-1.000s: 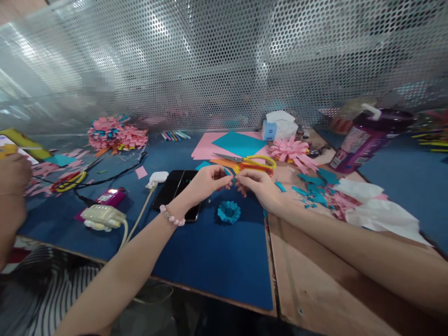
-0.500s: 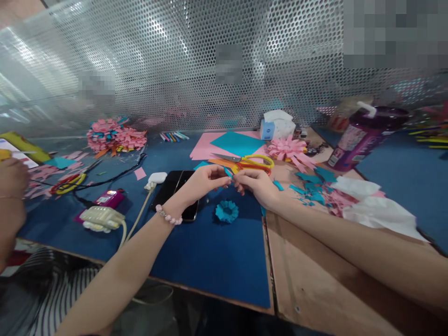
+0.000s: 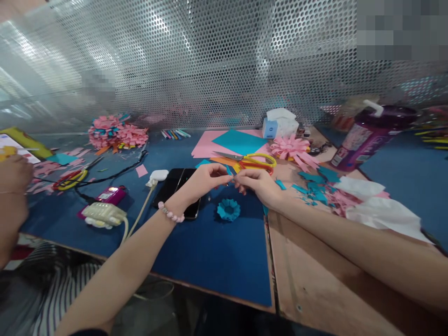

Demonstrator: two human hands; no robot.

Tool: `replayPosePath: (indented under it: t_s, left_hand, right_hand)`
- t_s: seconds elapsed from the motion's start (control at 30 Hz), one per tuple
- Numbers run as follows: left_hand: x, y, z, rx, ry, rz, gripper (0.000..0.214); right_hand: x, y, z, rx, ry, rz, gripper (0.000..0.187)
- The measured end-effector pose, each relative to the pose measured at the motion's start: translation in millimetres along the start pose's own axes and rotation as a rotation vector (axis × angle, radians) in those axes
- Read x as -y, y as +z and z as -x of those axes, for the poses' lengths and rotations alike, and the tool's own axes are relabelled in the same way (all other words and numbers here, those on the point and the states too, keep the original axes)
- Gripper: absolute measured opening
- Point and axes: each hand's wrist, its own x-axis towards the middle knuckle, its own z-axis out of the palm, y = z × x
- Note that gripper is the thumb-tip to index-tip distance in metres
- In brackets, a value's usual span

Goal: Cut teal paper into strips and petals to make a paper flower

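Observation:
My left hand (image 3: 209,181) and my right hand (image 3: 257,184) meet fingertip to fingertip above the blue tabletop. Between them they pinch a small strip of blue paper (image 3: 229,171), mostly covered by the fingers. Just below, a blue paper flower (image 3: 228,210) with an open centre lies on the table. Behind my hands are yellow-handled scissors (image 3: 257,161) with open blades, on top of orange paper (image 3: 224,161). A dark phone (image 3: 171,189) lies partly under my left wrist.
Blue (image 3: 238,141) and pink sheets (image 3: 203,145) lie behind. At right are a pink paper flower (image 3: 289,148), tissue box (image 3: 280,125), paper scraps (image 3: 317,189), crumpled tissue (image 3: 387,214) and purple tumbler (image 3: 367,137). Leftward are a cabled adapter (image 3: 105,213), paper-flower bunch (image 3: 114,133) and another person's hand (image 3: 14,175).
My hands keep the pinch on the blue paper strip, with only slight finger movement. The whole view has shifted a little.

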Motion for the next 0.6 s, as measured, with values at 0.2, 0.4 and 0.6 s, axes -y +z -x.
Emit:
replayPosePath:
  t_s: [0.2,0.4,0.6]
  left_hand:
    - [2.4,0.6,-0.3,0.004,-0.034,0.083,0.021]
    - [2.1,-0.6,-0.7,0.001,-0.088,0.096,0.021]
    - [5.7,-1.2,-2.4,0.003,-0.074,0.073,0.021]
  right_hand:
    - [-1.0,-2.2,-0.5,0.026,-0.002,0.044,0.025]
    - [-3.3,-3.7,-2.4,0.043,0.001,0.052,0.028]
    - [-2.4,-1.7,-2.6,0.034,0.020,0.016,0.028]
